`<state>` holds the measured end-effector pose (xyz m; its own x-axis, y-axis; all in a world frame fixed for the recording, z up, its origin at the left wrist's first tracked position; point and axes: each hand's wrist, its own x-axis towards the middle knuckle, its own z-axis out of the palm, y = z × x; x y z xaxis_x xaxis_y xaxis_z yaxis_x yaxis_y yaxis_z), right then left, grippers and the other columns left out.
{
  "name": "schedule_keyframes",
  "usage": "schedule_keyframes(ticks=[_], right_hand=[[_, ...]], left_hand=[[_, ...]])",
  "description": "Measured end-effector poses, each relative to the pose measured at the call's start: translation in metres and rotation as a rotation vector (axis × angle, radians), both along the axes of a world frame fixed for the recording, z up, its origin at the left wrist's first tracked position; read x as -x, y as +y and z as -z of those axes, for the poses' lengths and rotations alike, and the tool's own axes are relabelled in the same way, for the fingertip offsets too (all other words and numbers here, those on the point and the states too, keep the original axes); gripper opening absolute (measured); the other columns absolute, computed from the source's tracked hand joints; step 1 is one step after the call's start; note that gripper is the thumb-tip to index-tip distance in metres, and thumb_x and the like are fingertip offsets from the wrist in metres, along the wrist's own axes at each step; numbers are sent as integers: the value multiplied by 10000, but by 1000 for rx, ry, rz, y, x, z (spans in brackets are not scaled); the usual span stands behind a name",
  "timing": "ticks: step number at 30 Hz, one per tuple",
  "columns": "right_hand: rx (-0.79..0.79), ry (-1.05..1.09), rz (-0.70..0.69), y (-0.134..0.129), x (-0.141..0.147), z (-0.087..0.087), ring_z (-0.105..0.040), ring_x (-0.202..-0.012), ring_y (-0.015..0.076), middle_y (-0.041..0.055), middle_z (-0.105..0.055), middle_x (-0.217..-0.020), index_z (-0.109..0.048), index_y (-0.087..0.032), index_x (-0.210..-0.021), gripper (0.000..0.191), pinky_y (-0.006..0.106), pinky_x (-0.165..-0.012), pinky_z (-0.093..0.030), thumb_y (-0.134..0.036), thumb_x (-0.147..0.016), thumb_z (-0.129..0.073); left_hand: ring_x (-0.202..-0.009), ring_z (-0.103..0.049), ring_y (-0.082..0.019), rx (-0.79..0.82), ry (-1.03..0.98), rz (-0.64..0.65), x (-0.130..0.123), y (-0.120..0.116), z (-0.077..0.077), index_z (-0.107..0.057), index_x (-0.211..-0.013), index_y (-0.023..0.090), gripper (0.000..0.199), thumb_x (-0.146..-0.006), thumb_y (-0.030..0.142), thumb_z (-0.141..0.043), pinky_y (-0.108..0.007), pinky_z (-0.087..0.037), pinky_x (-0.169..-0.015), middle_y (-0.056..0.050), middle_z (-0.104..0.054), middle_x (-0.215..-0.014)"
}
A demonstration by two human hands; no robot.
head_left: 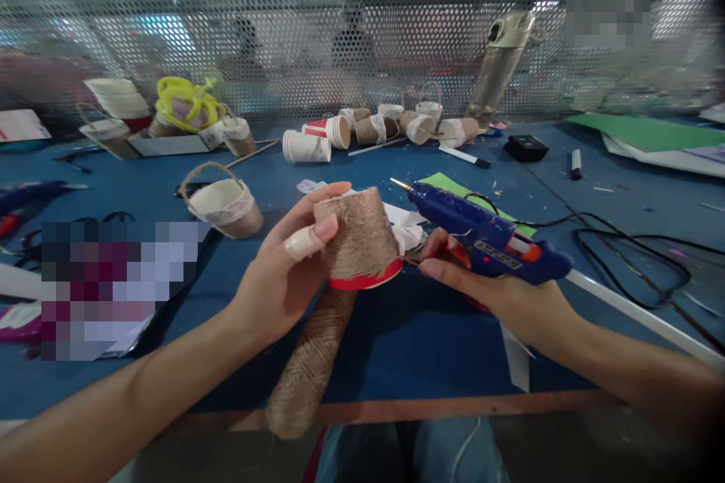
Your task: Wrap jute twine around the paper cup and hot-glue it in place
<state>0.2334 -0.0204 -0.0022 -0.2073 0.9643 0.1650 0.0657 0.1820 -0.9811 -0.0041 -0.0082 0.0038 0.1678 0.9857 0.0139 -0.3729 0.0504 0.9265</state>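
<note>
My left hand [294, 256] grips a paper cup [359, 234] wound with brown twine, tilted, with a bare red band showing at its lower edge. A bandage wraps one finger of that hand. Under the cup a long roll of twine [311, 362] slants over the table's front edge. In my right hand [481, 279] is a blue hot glue gun [481, 230], nozzle pointing left above the cup, a long white glue stick [640, 309] sticking out of its back. The thumb and a finger of this hand also pinch the twine strand near the cup's red band.
A twine basket with lace [226, 207] stands to the left. Along the back are white paper cups [306, 146], several small twine baskets [419, 126] and a tall bottle [501, 68] before a perforated metal screen [317, 30]. Black cable [623, 272] loops at the right.
</note>
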Motion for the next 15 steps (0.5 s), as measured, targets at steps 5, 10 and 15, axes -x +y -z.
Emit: schedule_keyframes(ticks=[5, 10, 15], right_hand=[[-72, -133, -8, 1, -6, 9, -750, -938, 201, 11, -761, -949, -741, -260, -911, 200, 361, -954, -629, -391, -843, -876], [-29, -136, 52, -5, -5, 14, -736, -829, 189, 3, -771, -959, -741, -268, -953, 265, 348, -807, -625, -421, -809, -903], [-75, -105, 41, -7, -3, 10, -747, -906, 211, 6, -759, -962, -712, -268, -921, 233, 355, -828, -618, -392, -833, -889]], left_hand=[[-1314, -643, -371, 65, -107, 8, 0, 2, -2, -775, -1180, 268, 378, -836, 424, -777, -512, -569, -1068, -79, -750, -1334], [-1189, -716, -323, 37, -94, 66, -2, 1, -3, -800, -1120, 257, 302, -891, 447, -745, -424, -621, -941, -68, -797, -1189], [-972, -764, -244, 52, -137, 81, -3, 0, -4, -814, -1109, 215, 316, -877, 427, -782, -363, -636, -870, -57, -826, -1090]])
